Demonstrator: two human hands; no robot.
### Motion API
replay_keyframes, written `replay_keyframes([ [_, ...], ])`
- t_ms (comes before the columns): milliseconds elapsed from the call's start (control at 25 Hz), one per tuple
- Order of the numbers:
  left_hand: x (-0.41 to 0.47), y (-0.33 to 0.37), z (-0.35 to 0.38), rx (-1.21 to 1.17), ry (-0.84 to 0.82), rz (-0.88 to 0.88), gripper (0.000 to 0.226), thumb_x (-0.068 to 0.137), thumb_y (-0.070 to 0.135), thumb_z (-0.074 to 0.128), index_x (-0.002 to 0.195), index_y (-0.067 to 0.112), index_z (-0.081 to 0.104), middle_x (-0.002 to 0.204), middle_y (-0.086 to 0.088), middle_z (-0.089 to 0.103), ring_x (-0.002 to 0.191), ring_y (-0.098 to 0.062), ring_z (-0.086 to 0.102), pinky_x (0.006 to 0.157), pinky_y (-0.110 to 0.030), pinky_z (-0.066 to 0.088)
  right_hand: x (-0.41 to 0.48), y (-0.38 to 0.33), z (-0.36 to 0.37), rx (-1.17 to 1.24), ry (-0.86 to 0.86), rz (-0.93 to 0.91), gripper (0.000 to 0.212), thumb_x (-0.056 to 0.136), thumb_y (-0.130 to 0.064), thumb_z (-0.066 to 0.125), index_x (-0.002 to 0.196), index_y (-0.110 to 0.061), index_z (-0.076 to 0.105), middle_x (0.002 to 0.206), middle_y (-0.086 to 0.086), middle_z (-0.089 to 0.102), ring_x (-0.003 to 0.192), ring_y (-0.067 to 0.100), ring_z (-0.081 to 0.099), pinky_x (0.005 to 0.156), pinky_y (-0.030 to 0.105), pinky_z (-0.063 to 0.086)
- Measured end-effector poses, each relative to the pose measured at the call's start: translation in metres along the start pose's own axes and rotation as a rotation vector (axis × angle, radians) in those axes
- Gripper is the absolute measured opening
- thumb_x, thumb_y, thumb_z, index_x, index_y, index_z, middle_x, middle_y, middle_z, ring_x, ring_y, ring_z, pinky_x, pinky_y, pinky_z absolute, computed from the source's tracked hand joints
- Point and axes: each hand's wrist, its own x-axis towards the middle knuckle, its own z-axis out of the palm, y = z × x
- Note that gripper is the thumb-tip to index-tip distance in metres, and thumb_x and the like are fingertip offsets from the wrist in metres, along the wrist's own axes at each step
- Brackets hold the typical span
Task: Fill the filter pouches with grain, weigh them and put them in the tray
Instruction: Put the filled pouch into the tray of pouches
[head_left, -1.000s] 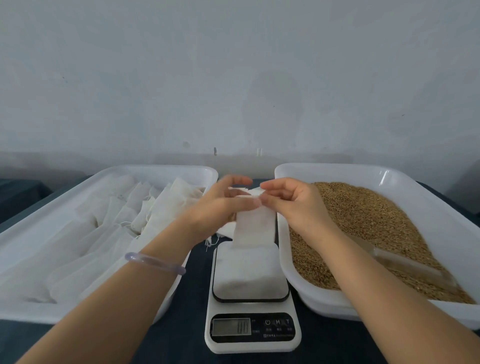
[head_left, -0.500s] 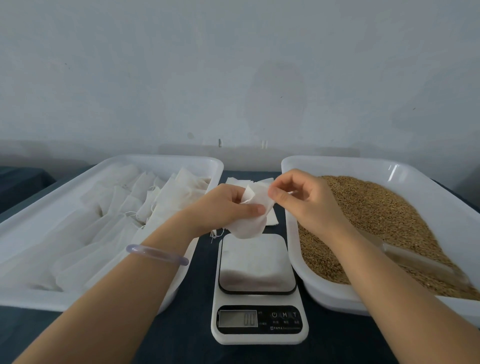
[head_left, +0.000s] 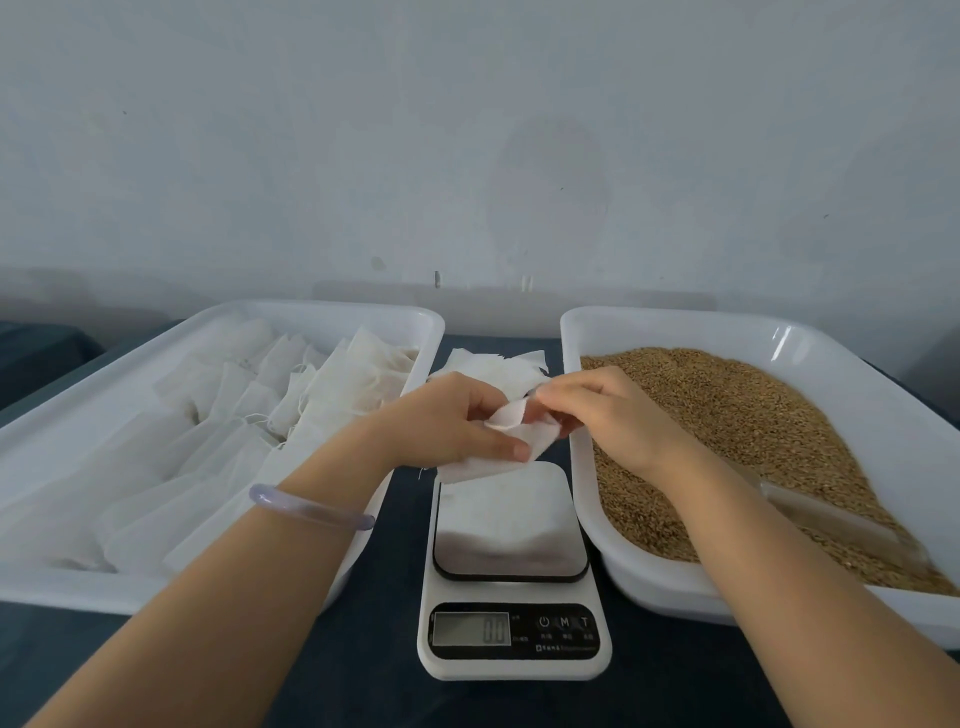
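Both hands are on one empty filter pouch (head_left: 496, 460), held just above the far edge of the scale (head_left: 511, 644). The left hand (head_left: 447, 423) pinches its lower part and the right hand (head_left: 615, 415) has its grip on the top edge, I'd guess to tease the mouth open for filling. The grain (head_left: 727, 415) and scoop (head_left: 841, 519) sit right of the scale, handy for the right hand. The tray (head_left: 332, 313) of pouches is to its left, with spare pouches (head_left: 493, 366) behind.

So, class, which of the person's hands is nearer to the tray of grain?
Right. The right hand is at the grain tray's left rim, pinching a filter pouch; the left hand holds the same pouch farther left, above the kitchen scale.
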Motion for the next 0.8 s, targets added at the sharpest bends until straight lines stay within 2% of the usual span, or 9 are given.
replay_keyframes([
  [120, -0.002, 0.001, -0.004, -0.087, 0.038, 0.022, 0.021, 0.073, 0.031, 0.080, 0.070, 0.025, 0.060, 0.063, 0.009, 0.050, 0.056, -0.005, 0.044, 0.052, -0.013, 0.033, 0.000, 0.000, -0.003, 0.029, -0.033, 0.012, 0.026, 0.075, -0.016, 0.053, 0.060, 0.001, 0.065, 0.064, 0.010, 0.057, 0.066, 0.016, 0.050, 0.069, 0.029, 0.041],
  [200, -0.005, 0.002, -0.007, -0.300, 0.051, 0.061, 0.021, 0.071, 0.037, 0.080, 0.072, 0.024, 0.062, 0.066, 0.006, 0.057, 0.060, -0.006, 0.051, 0.057, -0.016, 0.040, -0.001, -0.003, -0.004, 0.186, -0.055, 0.023, 0.026, 0.065, -0.011, 0.045, 0.063, -0.003, 0.070, 0.067, 0.010, 0.063, 0.068, 0.018, 0.054, 0.067, 0.028, 0.046],
  [280, -0.007, 0.002, -0.010, -0.450, 0.007, 0.067, 0.022, 0.070, 0.041, 0.076, 0.077, 0.022, 0.066, 0.068, 0.008, 0.064, 0.063, -0.006, 0.058, 0.059, -0.018, 0.046, -0.001, -0.001, -0.005, 0.224, -0.086, 0.009, 0.027, 0.071, -0.002, 0.048, 0.074, -0.007, 0.075, 0.075, 0.019, 0.067, 0.074, 0.029, 0.060, 0.072, 0.040, 0.052],
  [400, -0.008, 0.001, -0.006, -0.384, -0.091, 0.005, 0.017, 0.072, 0.041, 0.071, 0.077, 0.026, 0.067, 0.071, 0.006, 0.063, 0.064, -0.008, 0.057, 0.060, -0.020, 0.043, -0.003, 0.004, -0.004, -0.003, -0.174, -0.090, 0.016, 0.083, 0.004, 0.062, 0.094, -0.001, 0.073, 0.096, 0.037, 0.061, 0.091, 0.051, 0.058, 0.086, 0.058, 0.045],
  [480, -0.006, 0.000, -0.006, -0.329, -0.020, -0.024, 0.025, 0.072, 0.042, 0.076, 0.079, 0.021, 0.064, 0.071, 0.006, 0.060, 0.063, -0.007, 0.054, 0.060, -0.020, 0.040, -0.004, 0.004, -0.004, -0.060, -0.174, -0.091, 0.017, 0.079, -0.006, 0.072, 0.096, -0.003, 0.072, 0.096, 0.035, 0.061, 0.082, 0.042, 0.061, 0.084, 0.054, 0.048],
  [560, -0.005, 0.000, -0.008, -0.255, 0.194, 0.032, 0.022, 0.077, 0.039, 0.073, 0.085, 0.021, 0.064, 0.078, 0.012, 0.062, 0.070, 0.000, 0.057, 0.067, -0.020, 0.042, -0.004, 0.004, -0.004, -0.088, -0.095, -0.085, 0.014, 0.077, -0.017, 0.075, 0.090, -0.012, 0.075, 0.087, 0.024, 0.066, 0.071, 0.019, 0.058, 0.072, 0.035, 0.050],
  [600, -0.005, -0.001, -0.010, -0.186, 0.270, 0.091, 0.024, 0.077, 0.039, 0.074, 0.092, 0.024, 0.063, 0.086, 0.017, 0.062, 0.081, 0.003, 0.058, 0.075, -0.020, 0.042, -0.003, 0.004, -0.004, -0.125, -0.046, -0.082, 0.010, 0.078, -0.021, 0.074, 0.086, -0.015, 0.075, 0.080, 0.020, 0.065, 0.066, 0.009, 0.053, 0.065, 0.025, 0.045],
  [720, -0.009, 0.003, -0.006, 0.023, 0.168, 0.215, 0.080, 0.052, 0.058, 0.083, 0.121, 0.037, 0.049, 0.106, 0.028, 0.053, 0.104, 0.012, 0.048, 0.089, -0.008, 0.035, -0.001, 0.009, -0.003, -0.267, 0.042, -0.062, 0.015, 0.083, -0.026, 0.067, 0.073, -0.016, 0.071, 0.064, 0.007, 0.058, 0.048, -0.001, 0.041, 0.052, 0.013, 0.031],
  [800, -0.005, 0.004, 0.005, 0.166, 0.100, 0.185, 0.095, 0.056, 0.049, 0.085, 0.136, 0.034, 0.036, 0.108, 0.024, 0.051, 0.103, 0.011, 0.048, 0.085, -0.007, 0.035, -0.001, 0.009, -0.003, -0.312, 0.025, -0.048, 0.017, 0.086, -0.027, 0.061, 0.076, -0.016, 0.071, 0.068, 0.004, 0.060, 0.047, -0.001, 0.041, 0.054, 0.016, 0.032],
])
